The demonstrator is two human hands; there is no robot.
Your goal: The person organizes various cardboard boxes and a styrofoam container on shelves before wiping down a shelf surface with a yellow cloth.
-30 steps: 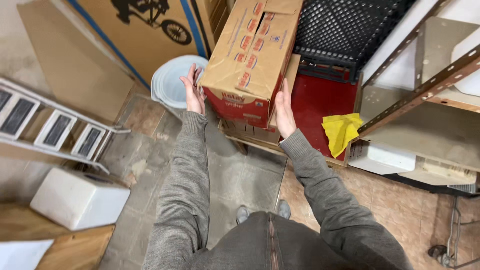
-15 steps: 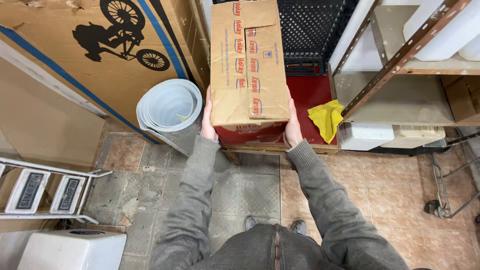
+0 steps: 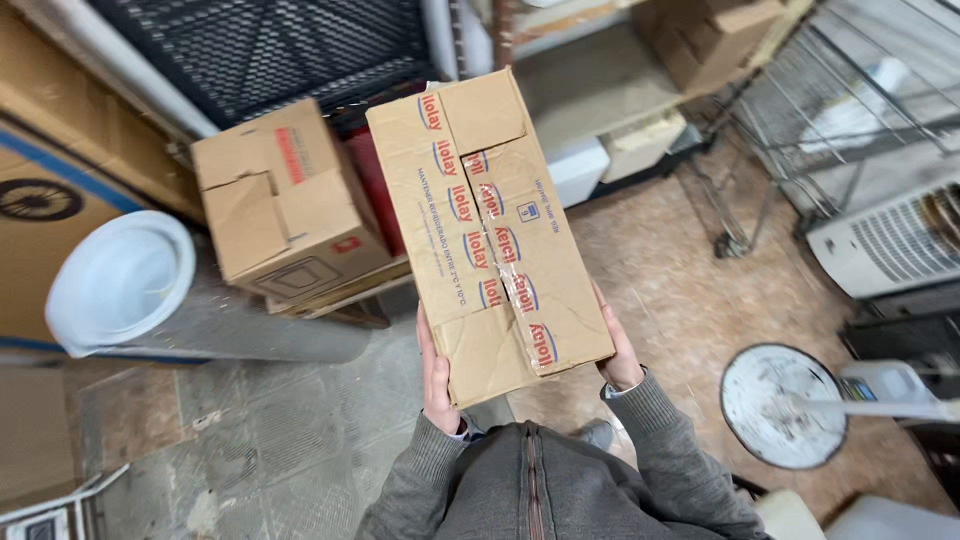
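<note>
I hold a long brown cardboard box (image 3: 487, 230) with printed tape along its top seam, lifted in front of my chest and angled to the right. My left hand (image 3: 436, 378) grips its near left side and my right hand (image 3: 620, 357) grips its near right side. Both arms wear grey sleeves. A second, squarer cardboard box (image 3: 283, 203) rests below and to the left, on a low stack beside something red.
A white cylindrical bin (image 3: 125, 290) lies at the left against a large flat carton (image 3: 40, 190). Metal shelving (image 3: 600, 90) stands ahead, a wire rack (image 3: 860, 90) at the right, a round white stand base (image 3: 782, 405) on the tiled floor.
I lifted the box off the stack and turned to the right with it. A second box beneath is uncovered, and the wire rack and round base have come into view.
</note>
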